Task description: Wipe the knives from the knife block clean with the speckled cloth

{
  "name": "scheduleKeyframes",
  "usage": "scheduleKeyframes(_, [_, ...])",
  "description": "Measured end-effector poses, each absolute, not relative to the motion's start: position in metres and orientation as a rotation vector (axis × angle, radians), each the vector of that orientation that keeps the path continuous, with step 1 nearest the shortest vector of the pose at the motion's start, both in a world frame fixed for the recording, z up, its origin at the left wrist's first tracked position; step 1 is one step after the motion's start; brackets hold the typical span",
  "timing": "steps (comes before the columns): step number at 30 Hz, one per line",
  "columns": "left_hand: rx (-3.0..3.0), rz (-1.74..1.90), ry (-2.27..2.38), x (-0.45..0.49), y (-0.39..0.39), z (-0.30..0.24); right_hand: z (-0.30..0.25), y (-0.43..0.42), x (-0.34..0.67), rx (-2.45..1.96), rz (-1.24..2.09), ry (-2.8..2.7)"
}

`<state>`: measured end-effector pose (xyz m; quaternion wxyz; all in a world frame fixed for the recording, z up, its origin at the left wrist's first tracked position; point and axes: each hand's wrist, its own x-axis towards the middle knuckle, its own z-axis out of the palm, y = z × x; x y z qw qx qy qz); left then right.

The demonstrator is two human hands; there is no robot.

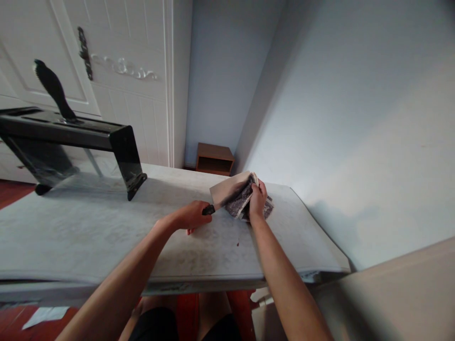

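A cleaver (229, 188) with a broad blade and a black handle is held above the white tabletop. The handle sits in my left hand (194, 215), whose fingers are wrapped round it. My right hand (258, 200) grips a grey patterned cloth (237, 206) with pale edges. The cloth is folded against the blade's right end and lower side, so part of the blade is covered. Part of the cloth hangs down behind my right wrist, close to the tabletop.
A black stand (121, 142) with clear panels is at the table's (88, 227) left, a black handle (53, 90) sticking up from it. A small brown cabinet (215, 151) stands beyond the far edge. A wall (337, 118) runs along the right; a white door (124, 99) is behind.
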<state>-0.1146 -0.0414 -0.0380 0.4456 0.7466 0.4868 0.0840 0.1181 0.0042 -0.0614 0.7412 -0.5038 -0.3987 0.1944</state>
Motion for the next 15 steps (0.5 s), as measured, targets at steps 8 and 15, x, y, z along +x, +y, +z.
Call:
scheduleKeyframes(8, [1.787,0.172,1.121,-0.124,-0.038,-0.034,-0.060,0.005,0.126,-0.707,0.925,-0.413])
scheduleKeyframes(15, [1.757,0.120,1.096,-0.138,-0.038,-0.029,-0.062,0.003,0.137,-0.648,0.990,-0.535])
